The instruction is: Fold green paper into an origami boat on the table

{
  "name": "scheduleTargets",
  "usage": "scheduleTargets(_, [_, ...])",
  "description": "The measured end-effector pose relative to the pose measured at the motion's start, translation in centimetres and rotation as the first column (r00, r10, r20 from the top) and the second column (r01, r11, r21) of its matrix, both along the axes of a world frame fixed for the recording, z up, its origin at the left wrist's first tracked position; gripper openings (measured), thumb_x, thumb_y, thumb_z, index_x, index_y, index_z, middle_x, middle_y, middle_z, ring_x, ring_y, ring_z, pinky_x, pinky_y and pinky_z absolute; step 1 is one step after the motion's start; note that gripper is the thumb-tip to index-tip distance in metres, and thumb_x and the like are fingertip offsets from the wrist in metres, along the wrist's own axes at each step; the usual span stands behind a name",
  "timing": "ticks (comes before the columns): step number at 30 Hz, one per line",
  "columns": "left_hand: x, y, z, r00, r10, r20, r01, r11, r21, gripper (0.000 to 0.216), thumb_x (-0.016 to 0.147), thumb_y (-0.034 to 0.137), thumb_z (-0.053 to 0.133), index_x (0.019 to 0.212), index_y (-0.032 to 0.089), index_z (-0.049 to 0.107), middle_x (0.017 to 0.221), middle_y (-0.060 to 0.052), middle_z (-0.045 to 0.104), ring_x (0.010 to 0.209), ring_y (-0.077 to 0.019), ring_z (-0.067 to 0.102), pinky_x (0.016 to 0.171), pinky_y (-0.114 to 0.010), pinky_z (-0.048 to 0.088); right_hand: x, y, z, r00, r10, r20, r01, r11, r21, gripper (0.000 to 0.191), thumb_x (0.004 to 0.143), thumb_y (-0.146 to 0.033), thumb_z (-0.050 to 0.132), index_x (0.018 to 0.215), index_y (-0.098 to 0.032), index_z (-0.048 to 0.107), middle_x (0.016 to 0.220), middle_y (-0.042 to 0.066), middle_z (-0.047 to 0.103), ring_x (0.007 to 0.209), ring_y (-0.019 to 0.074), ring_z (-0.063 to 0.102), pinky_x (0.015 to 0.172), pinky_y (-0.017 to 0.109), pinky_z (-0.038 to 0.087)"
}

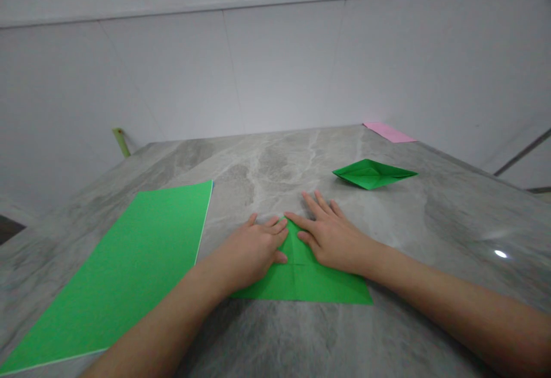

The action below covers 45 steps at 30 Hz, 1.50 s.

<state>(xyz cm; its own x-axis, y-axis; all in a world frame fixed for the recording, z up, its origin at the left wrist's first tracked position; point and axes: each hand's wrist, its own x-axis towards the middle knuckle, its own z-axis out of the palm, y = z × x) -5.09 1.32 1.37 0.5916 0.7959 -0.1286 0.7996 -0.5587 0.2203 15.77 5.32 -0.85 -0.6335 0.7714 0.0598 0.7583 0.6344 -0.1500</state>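
Observation:
A sheet of green paper (297, 283) lies flat in front of me, with crease lines crossing near its middle. Its far end narrows to a point between my hands. My left hand (256, 249) rests over its left edge, fingers stretched and pressing near the tip. On the opposite side, my right hand (333, 237) lies with fingers spread, its index fingertip at the paper's point and the thumb on the paper. The paper's left and right edges are partly hidden under my hands.
A folded green paper boat (372, 173) sits beyond my right hand. To the left lies a stack of green paper (129, 263). A pink paper (390, 132) is at the far right edge of the grey marbled table (275, 166), which meets a white wall.

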Motion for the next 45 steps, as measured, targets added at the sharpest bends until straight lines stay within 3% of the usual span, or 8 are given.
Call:
scheduleTargets(4, [-0.2,-0.1,-0.5,0.999,0.034,-0.011,-0.034,0.999,-0.002,0.051,0.099,0.032,0.050,0.147,0.019,0.040,0.155,-0.013,0.036,0.145,-0.0304,0.030,0.114,-0.064,0.024,-0.1,0.0,0.2,1.000,-0.002,0.014,0.002,1.000,0.001,0.052,0.096,-0.031,0.048,0.148,-0.031,0.043,0.160,0.017,0.024,0.144,0.0481,0.018,0.107,0.069,0.026])
scheduleTargets(12, [0.0,-0.3,0.1,0.996,0.057,-0.063,-0.058,0.998,-0.011,0.051,0.098,0.031,0.050,0.146,0.018,0.041,0.156,-0.012,0.035,0.146,-0.0326,0.025,0.114,-0.061,0.024,0.0,0.1,0.2,1.000,-0.001,0.013,0.001,1.000,0.001,0.049,0.097,-0.033,0.047,0.145,-0.032,0.047,0.159,0.019,0.024,0.143,0.0500,0.016,0.107,0.069,0.026])
scheduleTargets(30, [-1.5,-2.1,2.9,0.979,0.098,-0.178,-0.117,0.988,-0.102,0.035,0.094,0.014,0.048,0.126,0.021,0.061,0.141,-0.010,0.057,0.140,-0.0333,0.038,0.112,-0.061,0.029,0.0,0.0,0.3,1.000,-0.013,0.026,0.013,1.000,0.000,0.049,0.097,-0.034,0.048,0.146,-0.034,0.045,0.159,0.017,0.026,0.143,0.0496,0.017,0.107,0.070,0.027])
scheduleTargets(36, [-2.3,-3.4,3.6,0.983,0.146,-0.115,-0.155,0.985,-0.073,0.027,0.086,0.010,0.049,0.098,0.021,0.071,0.107,-0.010,0.072,0.118,-0.0308,0.059,0.104,-0.053,0.041,-0.1,0.0,0.6,0.999,-0.018,0.042,0.019,1.000,-0.017,0.051,0.096,-0.032,0.050,0.146,-0.035,0.044,0.159,0.017,0.025,0.142,0.0499,0.018,0.105,0.071,0.028])
scheduleTargets(42, [-2.3,-4.2,4.5,0.931,0.261,-0.254,-0.277,0.960,-0.029,0.024,0.086,0.018,0.047,0.073,0.018,0.068,0.079,-0.011,0.070,0.074,-0.0283,0.068,0.068,-0.042,0.054,-0.1,-0.1,0.8,0.999,-0.013,0.045,0.014,1.000,-0.027,0.050,0.097,-0.033,0.049,0.146,-0.035,0.044,0.159,0.017,0.026,0.143,0.0490,0.017,0.106,0.070,0.027])
scheduleTargets(45, [-1.7,-3.2,4.4,0.909,0.320,-0.266,-0.309,0.947,0.082,0.032,0.091,0.027,0.048,0.067,0.017,0.068,0.070,-0.012,0.068,0.073,-0.0301,0.066,0.067,-0.044,0.053,-0.1,-0.1,0.7,0.999,-0.011,0.043,0.013,0.999,-0.030,0.050,0.097,-0.032,0.048,0.147,-0.035,0.043,0.160,0.017,0.025,0.143,0.0493,0.016,0.106,0.070,0.027])
